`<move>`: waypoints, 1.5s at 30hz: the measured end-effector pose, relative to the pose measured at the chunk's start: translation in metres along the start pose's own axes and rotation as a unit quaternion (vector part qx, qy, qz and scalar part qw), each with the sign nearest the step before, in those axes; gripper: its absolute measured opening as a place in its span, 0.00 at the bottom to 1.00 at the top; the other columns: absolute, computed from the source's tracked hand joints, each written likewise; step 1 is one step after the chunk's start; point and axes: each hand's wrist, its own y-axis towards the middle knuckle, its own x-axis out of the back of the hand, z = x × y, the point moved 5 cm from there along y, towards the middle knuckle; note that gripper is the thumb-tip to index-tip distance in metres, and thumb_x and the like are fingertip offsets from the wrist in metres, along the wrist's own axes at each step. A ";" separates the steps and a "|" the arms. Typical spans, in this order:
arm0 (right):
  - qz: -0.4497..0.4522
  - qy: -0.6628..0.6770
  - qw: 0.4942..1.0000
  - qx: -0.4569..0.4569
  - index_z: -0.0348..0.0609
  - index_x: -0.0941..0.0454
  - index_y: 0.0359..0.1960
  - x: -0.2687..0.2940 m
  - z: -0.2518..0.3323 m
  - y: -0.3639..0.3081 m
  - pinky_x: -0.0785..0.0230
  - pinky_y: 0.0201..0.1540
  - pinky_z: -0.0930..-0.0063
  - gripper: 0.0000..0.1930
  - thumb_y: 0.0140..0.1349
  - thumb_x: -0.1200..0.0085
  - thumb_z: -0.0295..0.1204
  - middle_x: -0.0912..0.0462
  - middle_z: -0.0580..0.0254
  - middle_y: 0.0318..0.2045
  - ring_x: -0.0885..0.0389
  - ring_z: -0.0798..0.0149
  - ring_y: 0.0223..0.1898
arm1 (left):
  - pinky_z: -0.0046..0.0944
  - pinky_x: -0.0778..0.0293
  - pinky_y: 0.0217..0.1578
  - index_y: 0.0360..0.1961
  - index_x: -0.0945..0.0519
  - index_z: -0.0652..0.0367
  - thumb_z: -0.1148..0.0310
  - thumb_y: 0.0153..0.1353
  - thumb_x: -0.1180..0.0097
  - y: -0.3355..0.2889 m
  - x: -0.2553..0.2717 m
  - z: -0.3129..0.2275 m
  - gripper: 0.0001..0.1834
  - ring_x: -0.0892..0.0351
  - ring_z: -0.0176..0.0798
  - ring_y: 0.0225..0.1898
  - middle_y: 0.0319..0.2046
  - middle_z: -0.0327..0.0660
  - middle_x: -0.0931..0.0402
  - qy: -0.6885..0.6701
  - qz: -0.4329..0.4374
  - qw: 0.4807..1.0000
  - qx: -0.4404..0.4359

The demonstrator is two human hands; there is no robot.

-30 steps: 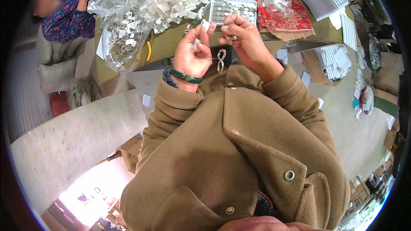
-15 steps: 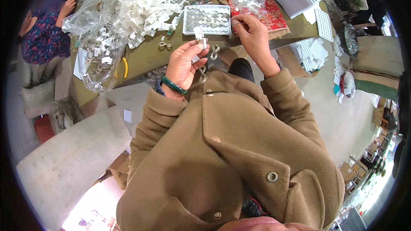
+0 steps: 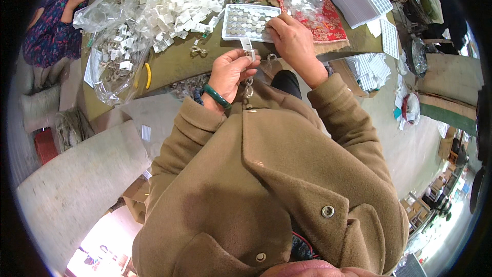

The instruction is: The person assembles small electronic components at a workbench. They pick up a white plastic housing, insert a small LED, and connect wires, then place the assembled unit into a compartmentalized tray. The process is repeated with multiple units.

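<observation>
Between the thumb and fingers of my left hand (image 3: pixel 227 73) is a small white plastic case (image 3: pixel 247 45), its flap standing up. A twisted chain-like strand (image 3: pixel 249 88) dangles below that hand. My right hand (image 3: pixel 294 41) reaches over the right edge of a shallow white tray (image 3: pixel 226 34). Its fingers are pinched together, and whatever they may hold is hidden. Rows of small round silvery discs (image 3: pixel 243 18) sit in the tray. A looped metallic strand (image 3: pixel 198 51) lies on the table left of my hands.
A heap of white plastic cases (image 3: pixel 177 5) covers the table's far left, beside a clear bag (image 3: pixel 115 66) of cased pieces. Yellow-handled pliers (image 3: pixel 147 76) lie near the edge. Stacked white trays (image 3: pixel 353 0) and red patterned cloth (image 3: pixel 328 25) are right. Another person (image 3: pixel 51 36) sits far left.
My right hand has moved left and down onto the tray's right side. My left hand has shifted slightly right, still holding the white case. The view has tilted a little.
</observation>
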 end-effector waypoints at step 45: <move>0.021 0.109 0.988 0.108 0.39 0.24 0.36 0.020 0.058 -0.013 0.27 0.33 0.67 0.08 0.55 0.40 0.24 0.20 0.56 0.30 0.18 0.55 0.31 | 0.24 0.23 0.33 0.49 0.20 0.63 0.73 0.63 0.44 -0.020 -0.004 -0.015 0.13 0.19 0.27 0.35 0.38 0.36 0.18 0.018 -0.034 0.994 -0.100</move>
